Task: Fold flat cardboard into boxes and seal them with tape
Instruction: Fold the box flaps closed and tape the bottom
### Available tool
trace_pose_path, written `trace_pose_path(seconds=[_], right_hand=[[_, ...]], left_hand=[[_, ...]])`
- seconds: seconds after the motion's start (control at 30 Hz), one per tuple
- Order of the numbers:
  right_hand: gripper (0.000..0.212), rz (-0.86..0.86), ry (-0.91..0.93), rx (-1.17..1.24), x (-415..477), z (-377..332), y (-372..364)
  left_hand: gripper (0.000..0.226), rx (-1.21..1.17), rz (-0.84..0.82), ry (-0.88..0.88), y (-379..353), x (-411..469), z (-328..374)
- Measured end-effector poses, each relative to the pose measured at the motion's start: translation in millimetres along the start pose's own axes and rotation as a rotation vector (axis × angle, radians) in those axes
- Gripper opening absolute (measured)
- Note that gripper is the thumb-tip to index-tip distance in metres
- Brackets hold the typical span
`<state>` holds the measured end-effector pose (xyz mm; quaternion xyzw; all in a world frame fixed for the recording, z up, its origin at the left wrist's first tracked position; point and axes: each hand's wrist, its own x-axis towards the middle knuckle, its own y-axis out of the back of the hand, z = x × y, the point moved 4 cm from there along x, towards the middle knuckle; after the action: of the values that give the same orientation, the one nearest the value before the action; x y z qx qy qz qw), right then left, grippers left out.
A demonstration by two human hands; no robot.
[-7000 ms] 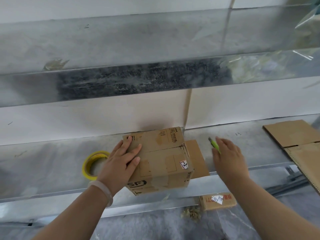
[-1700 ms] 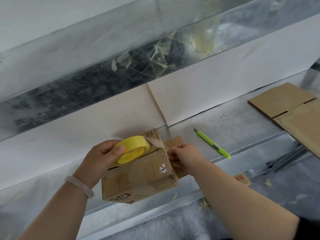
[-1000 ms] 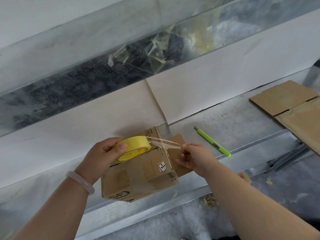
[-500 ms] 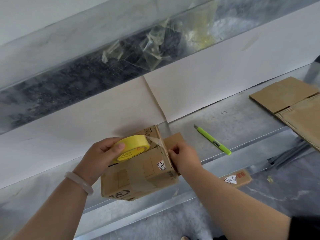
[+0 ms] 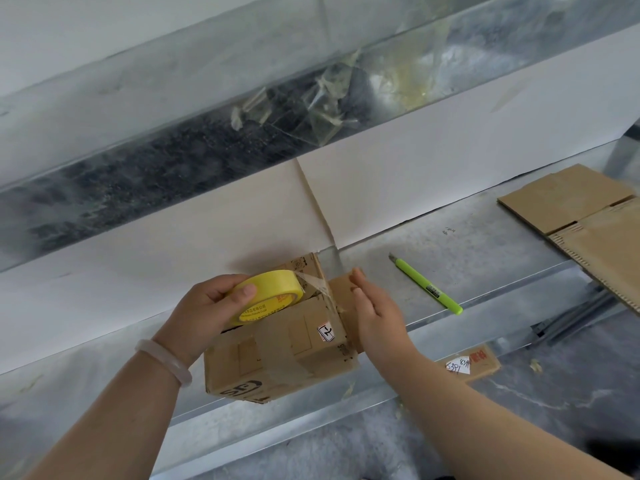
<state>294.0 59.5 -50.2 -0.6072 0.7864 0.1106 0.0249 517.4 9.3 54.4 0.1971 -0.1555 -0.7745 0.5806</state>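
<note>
A small brown cardboard box (image 5: pixel 284 355) stands on the metal shelf (image 5: pixel 485 251), its front corner past the shelf's edge. My left hand (image 5: pixel 207 306) grips a yellow roll of clear tape (image 5: pixel 268 297) on the box's top. A short strip of tape (image 5: pixel 317 284) runs from the roll down over the box's right top edge. My right hand (image 5: pixel 374 313) is flat with fingers straight, palm against the box's right side, holding nothing. A flat cardboard piece (image 5: pixel 343 289) lies behind that hand.
A green utility knife (image 5: pixel 427 287) lies on the shelf right of the box. Flat cardboard sheets (image 5: pixel 588 216) are stacked at the far right. A small labelled carton (image 5: pixel 472 362) lies on the floor below. A white wall panel (image 5: pixel 450 150) backs the shelf.
My right hand has let go of the tape end and opened flat against the box's right side. The tape strip now lies over the box's edge. The roll has stayed on top.
</note>
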Motion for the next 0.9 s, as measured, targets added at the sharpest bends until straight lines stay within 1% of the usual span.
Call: trace_pose_path(seconds=[0.03, 0.07, 0.13, 0.2, 0.27, 0.3, 0.4, 0.47, 0.53, 0.6, 0.67, 0.77, 0.87, 0.9], right_hand=[[0.045, -0.074, 0.079, 0.024, -8, -5, -7], [0.049, -0.179, 0.142, -0.019, -16, -11, -15], [0.061, -0.354, 0.164, -0.163, -27, -15, -25], [0.072, -0.412, 0.18, -0.295, -25, -19, -21], [0.078, -0.435, 0.205, -0.414, -19, -23, -15], [0.08, -0.437, 0.212, -0.447, -16, -26, -13], [0.08, -0.403, 0.287, -0.482, -5, -39, -13], [0.071, -0.391, 0.324, -0.526, 0, -45, -19], [0.065, -0.398, 0.319, -0.577, 4, -46, -24], [0.069, -0.393, 0.293, -0.545, 7, -46, -28], [0.078, -0.385, 0.272, -0.51, 9, -48, -28], [0.084, -0.393, 0.306, -0.617, 13, -51, -26], [0.083, -0.385, 0.356, -0.694, 16, -53, -24], [0.082, -0.382, 0.366, -0.704, 16, -53, -24]], left_hand=[[0.041, 0.004, -0.003, -0.002, 1, 0, -1], [0.041, 0.009, -0.006, -0.004, 1, 1, -2], [0.04, 0.007, -0.01, -0.003, 2, 1, -4], [0.04, -0.005, -0.011, 0.001, 2, 1, -5], [0.04, -0.005, -0.012, 0.003, 2, 2, -4], [0.036, -0.004, -0.017, 0.002, 2, 2, -3], [0.012, -0.012, -0.022, 0.004, 1, 1, -1], [0.014, -0.018, -0.016, 0.006, 2, 1, -2], [0.018, -0.004, -0.018, 0.012, 3, 1, -3], [0.02, 0.004, -0.021, 0.011, 4, 1, -4], [0.021, 0.02, -0.027, 0.005, 4, 1, -4], [0.022, 0.04, -0.033, 0.0, 5, 1, -4], [0.004, 0.074, -0.031, -0.015, 4, 1, -3], [0.004, 0.095, -0.026, -0.025, 5, 1, -1]])
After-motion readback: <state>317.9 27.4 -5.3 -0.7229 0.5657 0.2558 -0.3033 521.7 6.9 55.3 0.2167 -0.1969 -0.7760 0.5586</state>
